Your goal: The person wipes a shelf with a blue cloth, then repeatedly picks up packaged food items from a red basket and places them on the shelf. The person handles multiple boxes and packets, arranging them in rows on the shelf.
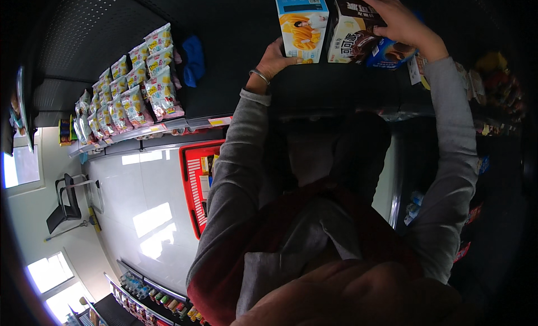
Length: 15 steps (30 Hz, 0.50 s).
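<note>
My left hand [275, 63] holds a light blue and white carton [303, 33] by its lower left corner, with the thumb across the front. Pictures of yellow pastries cover that carton. Just right of it, a brown and cream carton of chocolate pies [349, 38] stands slightly tilted on the dark shelf [235, 82]. My right hand [397, 23] grips this brown carton over its top and right side; some fingertips are hard to see. Below my right hand is a dark blue biscuit package [388, 53], partly covered by the hand and the brown carton.
Rows of snack bags [126, 94] fill the shelf at left, beside a blue cloth-like item [193, 61]. A red shopping basket [189, 187] with packages stands on the tiled floor [122, 191]. Further off are a black chair [67, 204] and a rack of drinks [164, 300].
</note>
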{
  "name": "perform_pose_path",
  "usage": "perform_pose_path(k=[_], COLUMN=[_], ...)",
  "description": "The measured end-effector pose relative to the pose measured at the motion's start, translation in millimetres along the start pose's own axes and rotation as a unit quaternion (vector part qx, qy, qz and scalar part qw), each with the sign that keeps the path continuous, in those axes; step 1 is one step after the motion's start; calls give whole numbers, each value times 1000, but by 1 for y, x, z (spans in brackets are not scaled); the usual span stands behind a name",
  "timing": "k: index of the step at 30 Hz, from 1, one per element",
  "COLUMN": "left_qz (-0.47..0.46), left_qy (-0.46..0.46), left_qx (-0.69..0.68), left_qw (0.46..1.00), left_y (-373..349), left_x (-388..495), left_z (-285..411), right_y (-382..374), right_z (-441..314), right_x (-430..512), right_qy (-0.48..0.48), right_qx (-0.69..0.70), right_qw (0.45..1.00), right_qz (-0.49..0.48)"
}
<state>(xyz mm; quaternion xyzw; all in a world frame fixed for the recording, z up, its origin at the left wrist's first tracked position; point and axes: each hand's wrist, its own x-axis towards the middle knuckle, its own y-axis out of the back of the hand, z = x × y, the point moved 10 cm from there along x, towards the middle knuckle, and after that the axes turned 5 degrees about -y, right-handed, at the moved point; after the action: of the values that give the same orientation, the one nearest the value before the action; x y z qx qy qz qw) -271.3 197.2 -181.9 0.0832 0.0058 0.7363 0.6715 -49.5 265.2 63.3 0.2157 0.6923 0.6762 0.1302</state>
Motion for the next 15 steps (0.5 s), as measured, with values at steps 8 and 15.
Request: perform_pose_path(k=[8, 15], left_qz=[-13, 28], left_qy=[-46, -105], left_qx=[-34, 110], left_qw=[998, 988], left_y=[3, 21], left_x=[-1, -18], left_z=[10, 49], right_y=[-20, -158], right_z=[-59, -90], right_x=[-118, -164], right_qy=[-52, -131], right_qx=[303, 312], right_qw=[924, 939], right_qz=[227, 68])
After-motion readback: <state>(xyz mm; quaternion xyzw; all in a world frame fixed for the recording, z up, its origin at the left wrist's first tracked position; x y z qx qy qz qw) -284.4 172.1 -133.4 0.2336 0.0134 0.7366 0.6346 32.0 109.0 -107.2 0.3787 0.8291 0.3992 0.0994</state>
